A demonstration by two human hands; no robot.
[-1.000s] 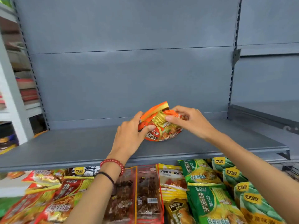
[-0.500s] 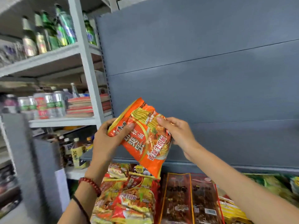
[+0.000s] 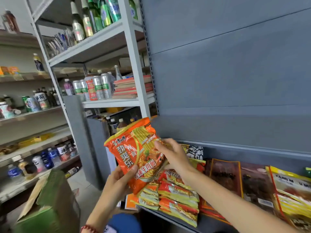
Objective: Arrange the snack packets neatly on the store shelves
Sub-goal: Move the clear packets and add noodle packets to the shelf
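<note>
An orange noodle packet with yellow stripes and white characters is held up in front of the grey shelf unit. My left hand grips its lower left edge with the thumb on the front. My right hand pinches its right side. Below it, on the lower grey shelf, lies a stack of similar orange and yellow packets. To their right lie dark brown packets and a yellow-edged packet.
The grey back panel fills the right. A white rack on the left carries bottles, cans and books. A green cardboard box stands at the lower left. More drinks line shelves at far left.
The packet has come off the upper grey shelf and been lifted and turned upright. My view has swung left and down, and my left hand now holds its lower edge.
</note>
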